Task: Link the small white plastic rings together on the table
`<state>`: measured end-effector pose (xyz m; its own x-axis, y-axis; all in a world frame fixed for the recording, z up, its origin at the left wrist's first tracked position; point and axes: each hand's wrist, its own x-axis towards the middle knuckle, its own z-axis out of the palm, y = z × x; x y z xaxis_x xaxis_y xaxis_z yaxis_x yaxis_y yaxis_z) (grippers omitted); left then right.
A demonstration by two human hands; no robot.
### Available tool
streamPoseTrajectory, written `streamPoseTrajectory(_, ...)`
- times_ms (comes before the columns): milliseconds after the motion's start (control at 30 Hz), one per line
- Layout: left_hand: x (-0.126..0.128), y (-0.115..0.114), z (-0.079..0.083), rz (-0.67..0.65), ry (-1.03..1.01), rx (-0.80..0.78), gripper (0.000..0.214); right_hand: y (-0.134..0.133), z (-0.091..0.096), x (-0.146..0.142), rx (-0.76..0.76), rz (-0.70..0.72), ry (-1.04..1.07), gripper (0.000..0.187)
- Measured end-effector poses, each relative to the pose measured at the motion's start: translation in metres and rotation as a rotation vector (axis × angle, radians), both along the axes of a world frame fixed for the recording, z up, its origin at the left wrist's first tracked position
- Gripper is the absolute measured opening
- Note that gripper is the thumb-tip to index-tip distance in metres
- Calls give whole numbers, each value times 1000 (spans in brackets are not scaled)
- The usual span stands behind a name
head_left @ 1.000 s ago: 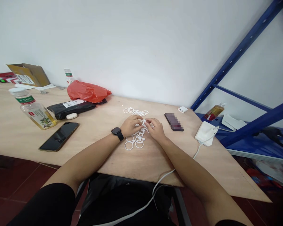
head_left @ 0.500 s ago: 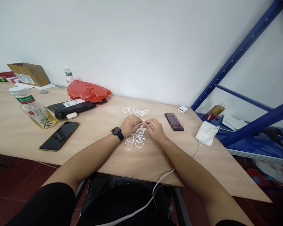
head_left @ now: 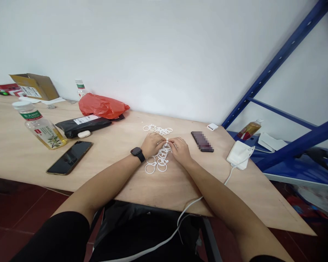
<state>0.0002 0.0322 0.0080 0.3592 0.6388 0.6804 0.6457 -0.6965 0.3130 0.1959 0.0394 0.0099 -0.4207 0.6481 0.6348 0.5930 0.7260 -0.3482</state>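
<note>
My left hand (head_left: 152, 144) and my right hand (head_left: 180, 148) meet fingertip to fingertip above the middle of the table. Both are closed in a pinch on a small white ring (head_left: 167, 139), whose details are mostly covered by the fingers. Below and between the hands lies a cluster of white plastic rings (head_left: 161, 167), each with a small knob or eyelet, seemingly linked in pairs or a chain. Behind my hands rests a second group of white rings (head_left: 158, 129). On my left wrist sits a black watch (head_left: 137, 154).
Left of me are a phone (head_left: 69, 158), a drink bottle (head_left: 45, 133), a black parcel (head_left: 84, 125) and a red plastic bag (head_left: 102, 106). To the right lie another phone (head_left: 202, 141), a white charger (head_left: 212, 127) and a white power bank (head_left: 238, 155) with a cable. A blue rack (head_left: 278, 62) stands beyond.
Almost nothing differs. The fingertips have shifted very slightly apart, showing a bit more of the white piece between them; the view has moved a touch.
</note>
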Motion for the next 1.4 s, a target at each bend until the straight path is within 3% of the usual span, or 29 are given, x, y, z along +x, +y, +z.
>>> streamPoseTrajectory(133,-9,9,-8,184,-6,-67,27,5,1,4,30,-86,-59,20)
streamPoseTrajectory(233,-20,18,-14,305,53,-150,37,9,2,10,29,-68,-152,20)
streamPoseTrajectory(433,-32,33,-21,254,207,-287,58,12,-5,8,-16,18,-166,21)
streamPoseTrajectory(600,-31,38,-28,197,235,-304,66,15,-9,7,-41,60,-171,22)
streamPoseTrajectory(767,-31,38,-30,259,220,-248,59,16,-10,10,-64,62,-152,22)
streamPoseTrajectory(967,-34,36,-25,390,129,-212,20,14,-7,8,-87,57,-132,19)
streamPoseTrajectory(1067,-32,32,-19,318,55,-157,18,12,-5,8,-79,31,-92,19)
streamPoseTrajectory(1233,-17,14,-6,54,-87,25,13,11,-3,9,-44,-24,50,26)
streamPoseTrajectory(1400,-4,-2,-1,-116,-104,62,13,8,-2,9,-43,-12,108,29)
